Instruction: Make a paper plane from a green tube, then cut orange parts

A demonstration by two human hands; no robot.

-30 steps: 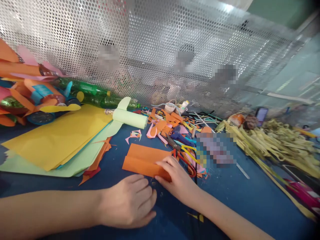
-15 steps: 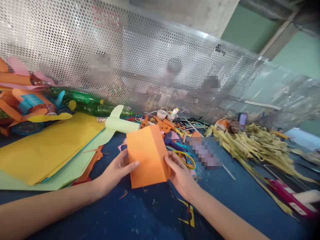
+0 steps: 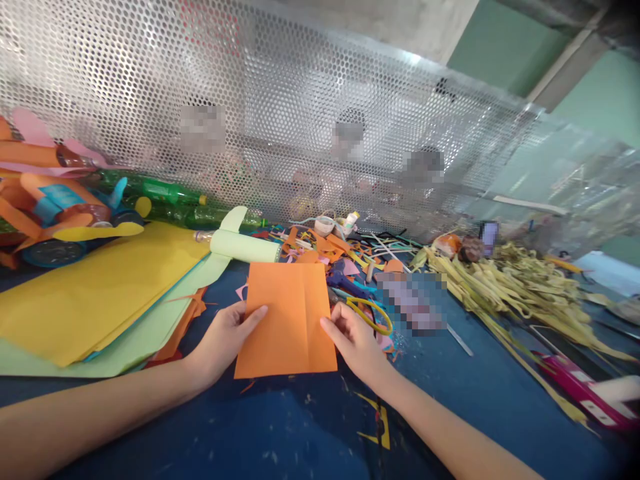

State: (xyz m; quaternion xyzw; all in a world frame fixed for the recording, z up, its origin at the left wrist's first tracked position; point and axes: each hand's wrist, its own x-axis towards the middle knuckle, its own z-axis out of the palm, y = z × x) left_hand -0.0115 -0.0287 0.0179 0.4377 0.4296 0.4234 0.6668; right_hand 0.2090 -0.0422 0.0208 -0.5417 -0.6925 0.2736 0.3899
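Note:
An orange sheet of paper (image 3: 285, 320) with an upright crease right of its middle is held between my two hands above the blue table. My left hand (image 3: 225, 343) pinches its left edge, thumb on the front face. At the right edge, my right hand (image 3: 357, 343) grips it between thumb and bent fingers. Behind the sheet lies a clear bottle wrapped in pale green paper (image 3: 245, 248) with fin-like pieces. Scraps of coloured paper (image 3: 333, 247) and dark blue-handled scissors (image 3: 350, 283) lie beyond the sheet, near a yellow ring (image 3: 383, 320).
Large yellow sheets (image 3: 100, 300) over green ones lie at left, below decorated bottles (image 3: 70, 207) and green bottles (image 3: 165, 193). A perforated metal screen (image 3: 280, 87) stands behind, people beyond it. Dry yellowish strips (image 3: 520, 287) and a magenta power strip (image 3: 585, 390) lie at right.
The orange sheet has gone from bent along its crease to nearly flat, facing me. My hands keep their hold on both edges, my left hand shifted slightly left.

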